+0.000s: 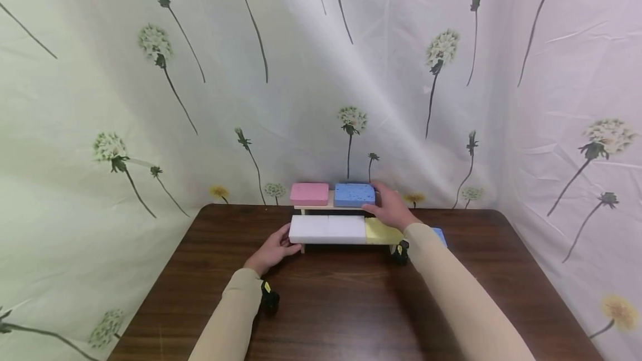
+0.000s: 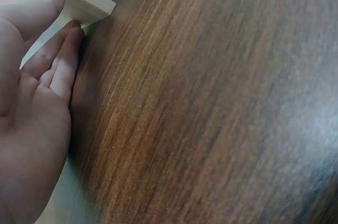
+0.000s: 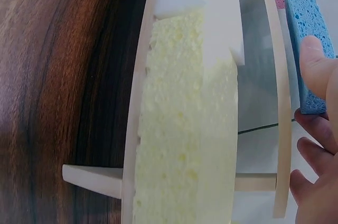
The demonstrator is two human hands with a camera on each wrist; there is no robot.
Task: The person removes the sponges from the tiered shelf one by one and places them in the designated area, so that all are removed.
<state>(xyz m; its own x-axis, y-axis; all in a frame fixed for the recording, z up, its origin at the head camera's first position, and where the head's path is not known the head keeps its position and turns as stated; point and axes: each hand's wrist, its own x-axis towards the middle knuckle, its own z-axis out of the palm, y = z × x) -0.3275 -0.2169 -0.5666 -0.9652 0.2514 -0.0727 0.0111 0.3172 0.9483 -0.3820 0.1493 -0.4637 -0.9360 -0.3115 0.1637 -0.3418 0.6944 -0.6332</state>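
Head view, left grip: your left hand (image 1: pixel 272 250) holds the left end of the wooden stand (image 1: pixel 331 200), low down.
Right grip: your right hand (image 1: pixel 393 208) pinches the right end of the blue sponge (image 1: pixel 353 195), up top; can't tell if it's resting.
Pink sponge (image 1: pixel 309 194): left of your right hand, up top.
White blocks (image 1: pixel 321 230): between your hands, lower level.
Yellow sponge (image 1: pixel 380 231): just below your right hand.
Wrist camera (image 1: pixel 270 297): below your left hand; yellow mark, unreadable.
Left wrist view, leg (image 2: pixel 91 3): between your thumb and fingers.
Right wrist view, blue sponge: thumb on its face.
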